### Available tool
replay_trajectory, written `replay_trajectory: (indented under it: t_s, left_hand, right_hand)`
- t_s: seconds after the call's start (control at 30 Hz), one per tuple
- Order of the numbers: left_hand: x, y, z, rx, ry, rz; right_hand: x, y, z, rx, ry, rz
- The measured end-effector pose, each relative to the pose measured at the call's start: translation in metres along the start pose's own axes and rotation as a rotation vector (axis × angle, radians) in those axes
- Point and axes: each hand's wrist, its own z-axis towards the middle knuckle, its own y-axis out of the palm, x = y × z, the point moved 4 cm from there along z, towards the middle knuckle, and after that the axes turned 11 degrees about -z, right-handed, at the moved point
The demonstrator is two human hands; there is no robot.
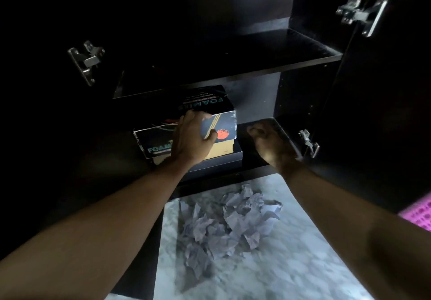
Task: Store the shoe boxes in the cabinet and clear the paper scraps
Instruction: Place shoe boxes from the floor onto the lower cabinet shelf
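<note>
Shoe box going onto lower cabinet shelf.
Left hand grips shoe box; right hand beside box, seemingly loosely curled, empty; paper scraps below box on floor.

Left hand grips shoe box on cabinet shelf; right hand beside.

Dim room, pale floor below dark furniture

The light is low and most surfaces fall into shadow. A mottled grey-white floor like marble fills the lower middle. Metal hinges catch the light on open dark doors. A pink perforated basket shows at the right edge
</note>
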Motion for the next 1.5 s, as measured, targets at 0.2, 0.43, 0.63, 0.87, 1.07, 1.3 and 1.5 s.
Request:
replay_trajectory:
  t_s: [0.2, 0.43, 0.63, 0.87, 1.07, 1.3, 1.5]
  left_hand:
    - [0.078, 0.068, -0.041, -0.175, 0.155, -0.252]
    - [0.168, 0.155, -0.119, -0.453, 0.232, -0.47]
    - [0.264, 0.219, -0.22, -0.763, 0.346, -0.601]
    - [0.353, 0.308, -0.29, -1.085, 0.159, -0.575]
    - [0.391, 0.37, -0.303, -1.119, -0.078, -0.499]
    - [0.37, 0.383, -0.311, -1.126, -0.116, -0.468]
    - [0.346, 0.385, -0.3, -1.329, -0.322, -0.551]
  right_hand:
    - [0.036, -0.063, -0.081, 0.043, 0.026, -0.04]
    - [0.097, -0.159, -0.209, 0.064, 0.142, -0.297]
    - [0.171, -0.234, -0.334, 0.272, 0.32, -0.38]
    - [0.248, -0.297, -0.433, 0.793, 0.743, -0.372]
    - [0.308, -0.304, -0.435, 0.787, 0.971, -0.091]
    - [0.323, -0.282, -0.436, 0.772, 1.058, -0.199]
    - [0.333, -0.272, -0.44, 0.576, 1.111, -0.018]
